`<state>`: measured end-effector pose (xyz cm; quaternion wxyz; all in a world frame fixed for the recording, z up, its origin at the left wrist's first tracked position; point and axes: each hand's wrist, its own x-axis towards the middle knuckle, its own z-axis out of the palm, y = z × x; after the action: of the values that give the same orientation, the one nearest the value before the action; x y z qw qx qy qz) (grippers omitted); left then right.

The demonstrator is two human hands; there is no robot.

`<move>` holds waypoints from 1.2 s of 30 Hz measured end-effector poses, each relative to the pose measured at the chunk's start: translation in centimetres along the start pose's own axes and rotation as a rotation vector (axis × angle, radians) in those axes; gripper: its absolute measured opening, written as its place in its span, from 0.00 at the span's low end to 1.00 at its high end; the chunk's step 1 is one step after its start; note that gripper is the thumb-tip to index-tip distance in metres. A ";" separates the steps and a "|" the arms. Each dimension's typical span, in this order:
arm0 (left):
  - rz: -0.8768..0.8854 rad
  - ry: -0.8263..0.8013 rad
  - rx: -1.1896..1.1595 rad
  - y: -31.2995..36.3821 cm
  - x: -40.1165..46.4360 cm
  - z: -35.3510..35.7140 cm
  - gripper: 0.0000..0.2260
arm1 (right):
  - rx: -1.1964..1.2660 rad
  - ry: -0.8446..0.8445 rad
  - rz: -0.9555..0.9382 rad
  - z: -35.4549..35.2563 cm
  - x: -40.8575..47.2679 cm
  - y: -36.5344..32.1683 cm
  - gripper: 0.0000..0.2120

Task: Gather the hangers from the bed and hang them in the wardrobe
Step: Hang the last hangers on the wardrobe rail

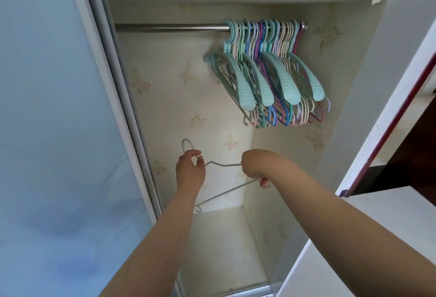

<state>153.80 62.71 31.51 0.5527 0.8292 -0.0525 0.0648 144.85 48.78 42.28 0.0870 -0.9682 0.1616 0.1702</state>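
While left hand [190, 174] fingers pinch the grey hanger [224, 165], right hand [256, 167] fingers grip it, mostly hidden.

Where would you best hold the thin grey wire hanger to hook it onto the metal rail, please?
Probably at the neck just below the hook, from the left, as the left hand does: that keeps the thin grey wire hanger hook free above the fingers.

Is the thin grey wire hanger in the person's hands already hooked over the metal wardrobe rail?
No, the thin grey wire hanger is held by the left hand and right hand well below the metal wardrobe rail.
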 end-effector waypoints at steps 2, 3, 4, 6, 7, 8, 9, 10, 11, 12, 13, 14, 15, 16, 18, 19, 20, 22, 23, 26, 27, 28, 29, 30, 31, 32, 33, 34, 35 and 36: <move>-0.055 -0.007 -0.122 0.3 -0.4 -0.1 0.07 | 0.184 0.014 -0.024 0.0 -0.2 0.7 0.14; -0.088 -0.017 -0.165 0.6 -0.6 -0.2 0.07 | 0.256 -0.020 -0.029 0.1 -0.3 1.0 0.13; -0.124 -0.040 -0.211 0.9 -0.8 -0.3 0.06 | 0.347 -0.072 -0.030 0.2 -0.3 1.2 0.11; -0.187 -0.107 -0.289 1.3 -1.2 -0.6 0.07 | 0.626 -0.172 -0.045 0.5 -0.9 1.4 0.07; -0.208 -0.132 -0.312 1.5 -1.5 -0.8 0.08 | 0.780 -0.190 -0.057 0.6 -1.3 1.4 0.08; -0.219 -0.138 -0.328 1.6 -1.8 -1.0 0.08 | 0.887 -0.183 -0.078 0.8 -1.6 1.3 0.09; -0.218 -0.130 -0.343 1.7 -2.2 -1.2 0.09 | 0.933 -0.164 -0.110 1.0 -2.0 1.2 0.10; -0.213 -0.109 -0.359 1.8 -2.4 -1.4 0.09 | 0.923 -0.138 -0.148 1.3 -2.2 1.0 0.11; -0.206 -0.084 -0.372 1.9 -2.7 -1.7 0.08 | 0.896 -0.103 -0.185 1.5 -2.3 0.7 0.11; -0.204 -0.063 -0.378 2.0 -2.8 -1.9 0.08 | 0.871 -0.053 -0.218 1.6 -2.4 0.3 0.11; -0.207 -0.049 -0.383 2.1 -2.9 -2.2 0.08 | 0.857 0.010 -0.246 1.6 -2.6 -0.1 0.10; -0.218 -0.041 -0.388 2.1 -3.0 -2.5 0.08 | 0.854 0.084 -0.269 1.5 -2.7 -0.5 0.10; -0.231 -0.036 -0.396 2.0 -3.1 -2.8 0.08 | 0.863 0.165 -0.294 1.3 -2.9 -0.8 0.10; -0.241 -0.032 -0.404 1.9 -3.1 -3.1 0.08 | 0.888 0.247 -0.315 1.0 -3.1 -1.2 0.10; -0.247 -0.024 -0.416 2.1 -3.0 -3.7 0.08 | 0.978 0.395 -0.339 0.2 -3.4 -1.8 0.10; -0.243 -0.024 -0.420 2.3 -2.8 -4.0 0.09 | 1.012 0.458 -0.346 -0.4 -3.4 -2.1 0.10; -0.235 -0.028 -0.421 2.6 -2.4 -4.3 0.09 | 1.034 0.511 -0.352 -1.1 -3.4 -2.5 0.11; -0.215 -0.045 -0.428 3.1 -1.5 -4.9 0.10 | 1.085 0.597 -0.360 -2.7 -3.2 -3.2 0.12; -0.203 -0.059 -0.431 3.5 -1.1 -5.1 0.09 | 1.108 0.635 -0.360 -3.6 -2.8 -3.5 0.12; -0.182 -0.100 -0.436 4.6 0.1 -5.8 0.08 | 1.122 0.705 -0.339 -6.1 -1.5 -4.5 0.12; -0.175 -0.110 -0.447 4.9 0.3 -5.9 0.08 | 1.115 0.707 -0.334 -6.9 -0.9 -5.0 0.12; -0.167 -0.125 -0.450 5.2 0.5 -6.1 0.08 | 1.117 0.696 -0.334 -7.7 -0.4 -5.4 0.11; -0.159 -0.142 -0.448 5.4 0.7 -6.2 0.08 | 1.132 0.676 -0.337 -8.2 0.2 -5.9 0.11; -0.153 -0.159 -0.445 5.4 0.9 -6.3 0.08 | 1.153 0.653 -0.337 -8.7 0.9 -6.3 0.11; -0.149 -0.175 -0.444 5.4 1.1 -6.4 0.08 | 1.172 0.626 -0.327 -9.0 1.6 -6.7 0.11; -0.148 -0.187 -0.441 5.3 1.3 -6.5 0.08 | 1.186 0.590 -0.303 -9.2 2.4 -6.9 0.11; -0.148 -0.198 -0.433 5.1 1.4 -6.6 0.08 | 1.197 0.550 -0.267 -9.2 3.1 -7.1 0.10; -0.149 -0.208 -0.420 5.0 1.7 -6.7 0.08 | 1.198 0.519 -0.224 -9.1 3.6 -7.3 0.09; -0.151 -0.222 -0.403 4.8 1.9 -6.8 0.08 | 1.189 0.509 -0.185 -8.9 4.1 -7.4 0.08; -0.154 -0.236 -0.384 4.5 2.0 -6.8 0.08 | 1.165 0.527 -0.149 -8.7 4.5 -7.5 0.08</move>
<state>154.76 67.21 38.54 0.6938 0.7121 -0.0649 -0.0860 153.98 52.54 49.55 0.5674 -0.7803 0.1756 -0.1957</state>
